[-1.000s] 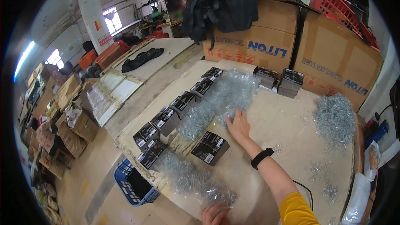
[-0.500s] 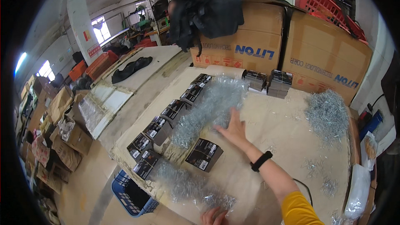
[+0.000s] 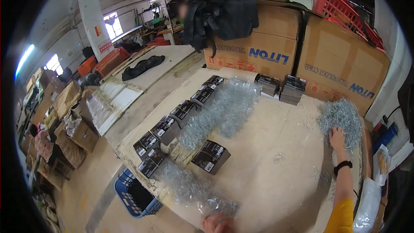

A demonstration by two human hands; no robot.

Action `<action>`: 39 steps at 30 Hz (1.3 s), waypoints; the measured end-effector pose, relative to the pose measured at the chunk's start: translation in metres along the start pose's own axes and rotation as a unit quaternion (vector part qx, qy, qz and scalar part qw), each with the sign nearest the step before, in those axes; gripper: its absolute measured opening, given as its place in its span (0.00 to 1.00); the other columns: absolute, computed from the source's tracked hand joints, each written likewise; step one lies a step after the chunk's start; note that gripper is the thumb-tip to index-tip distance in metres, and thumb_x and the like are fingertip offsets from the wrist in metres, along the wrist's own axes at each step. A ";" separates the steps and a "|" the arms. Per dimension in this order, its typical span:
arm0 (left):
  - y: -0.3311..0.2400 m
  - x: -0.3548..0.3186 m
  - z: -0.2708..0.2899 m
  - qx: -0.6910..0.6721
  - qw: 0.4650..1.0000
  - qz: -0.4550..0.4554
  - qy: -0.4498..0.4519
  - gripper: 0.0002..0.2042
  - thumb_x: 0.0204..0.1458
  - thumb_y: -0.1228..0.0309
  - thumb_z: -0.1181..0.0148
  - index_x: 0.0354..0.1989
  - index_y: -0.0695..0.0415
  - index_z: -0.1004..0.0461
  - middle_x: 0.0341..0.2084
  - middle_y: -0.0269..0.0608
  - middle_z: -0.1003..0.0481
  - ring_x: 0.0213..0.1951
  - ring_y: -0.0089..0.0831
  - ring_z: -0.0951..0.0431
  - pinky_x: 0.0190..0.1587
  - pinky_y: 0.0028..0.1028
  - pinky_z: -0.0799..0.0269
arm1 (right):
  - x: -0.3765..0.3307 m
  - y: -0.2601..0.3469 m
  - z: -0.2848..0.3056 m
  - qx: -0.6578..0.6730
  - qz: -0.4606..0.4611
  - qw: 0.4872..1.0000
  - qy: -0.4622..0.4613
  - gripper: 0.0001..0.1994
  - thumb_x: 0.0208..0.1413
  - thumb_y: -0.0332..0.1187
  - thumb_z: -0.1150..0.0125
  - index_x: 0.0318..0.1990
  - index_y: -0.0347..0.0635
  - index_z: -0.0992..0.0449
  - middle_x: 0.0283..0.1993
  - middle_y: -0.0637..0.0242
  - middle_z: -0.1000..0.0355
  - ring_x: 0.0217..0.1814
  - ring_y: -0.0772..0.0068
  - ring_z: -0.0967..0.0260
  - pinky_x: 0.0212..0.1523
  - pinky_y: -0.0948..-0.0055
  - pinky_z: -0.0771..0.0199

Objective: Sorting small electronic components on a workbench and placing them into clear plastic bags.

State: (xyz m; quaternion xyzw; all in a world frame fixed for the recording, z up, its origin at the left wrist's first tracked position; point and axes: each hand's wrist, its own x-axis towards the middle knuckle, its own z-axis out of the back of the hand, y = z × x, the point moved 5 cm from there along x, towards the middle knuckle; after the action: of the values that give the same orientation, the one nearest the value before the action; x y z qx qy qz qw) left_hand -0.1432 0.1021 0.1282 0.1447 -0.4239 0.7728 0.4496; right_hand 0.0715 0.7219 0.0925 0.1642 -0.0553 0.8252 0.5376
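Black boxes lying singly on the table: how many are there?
7, perhaps more hidden. Six run along the left edge. One lies apart, beside the shiny pile. The two stacks by the cartons are not counted.

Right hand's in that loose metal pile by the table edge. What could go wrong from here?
1. The right hand reaches bare into the tangled pile of small metal parts; sharp ends could prick the fingers.
2. That pile sits close to the table's right edge, so a careless grab may knock parts off.
3. The left hand rests by the clear bags of parts at the near edge, above the blue basket; they might slide off.
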 end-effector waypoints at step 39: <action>-0.149 0.180 -0.256 -0.035 0.898 -0.055 0.435 0.43 0.25 0.64 0.28 0.57 0.54 0.38 0.52 0.49 0.36 0.56 0.49 0.35 0.54 0.47 0.37 | -0.169 0.006 0.155 0.272 0.156 0.948 -0.046 0.29 0.25 0.23 0.36 0.43 0.40 0.36 0.53 0.51 0.43 0.57 0.46 0.45 0.58 0.61 0.44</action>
State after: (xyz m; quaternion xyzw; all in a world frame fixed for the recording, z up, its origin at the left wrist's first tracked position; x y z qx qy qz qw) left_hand -0.0810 0.4415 0.1615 -0.1988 -0.2038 0.7177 0.6355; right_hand 0.1604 0.5312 0.1826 0.3311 0.1220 0.8741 0.3339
